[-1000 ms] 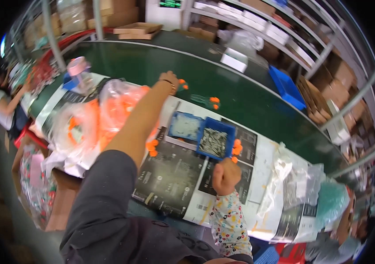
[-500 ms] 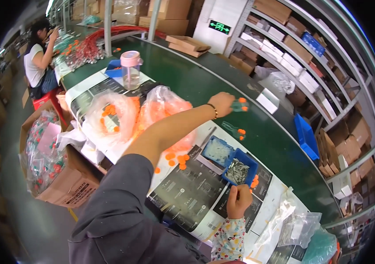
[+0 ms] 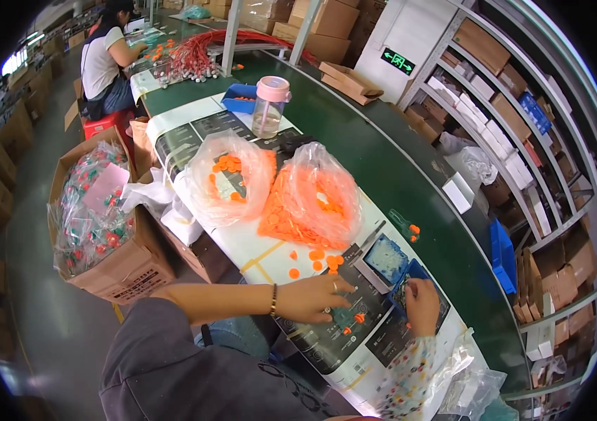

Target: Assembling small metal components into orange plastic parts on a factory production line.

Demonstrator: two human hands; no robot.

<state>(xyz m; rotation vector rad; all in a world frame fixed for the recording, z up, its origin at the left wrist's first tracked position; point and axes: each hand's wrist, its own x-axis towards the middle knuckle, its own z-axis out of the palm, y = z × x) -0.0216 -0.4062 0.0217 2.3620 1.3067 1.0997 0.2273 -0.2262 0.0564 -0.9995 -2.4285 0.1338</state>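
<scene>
My left hand (image 3: 310,298) is above the dark printed sheet on the table, its fingers stretched and apart. Just beyond its fingertips lies a clear green piece (image 3: 344,320) with orange discs at its end; whether the fingers touch it is unclear. My right hand (image 3: 422,307) dips into a blue tray (image 3: 417,270) of small metal pins, fingers curled together, and what they pinch is hidden. Beside that tray is another blue tray (image 3: 387,257) with a whitish inside. Loose orange discs (image 3: 317,264) lie between the trays and the bags.
Two plastic bags of orange discs (image 3: 291,217) stand on the table, with a pink-lidded bottle (image 3: 270,109) behind. Another green piece (image 3: 402,223) lies on the green belt. A carton of bagged parts (image 3: 112,259) stands at left. Clear plastic bags (image 3: 470,372) lie near right. Someone sits farther back.
My left hand has come back from the belt to the table, where a green piece with orange discs now lies. My right hand has moved into the pin tray. The view has shifted.
</scene>
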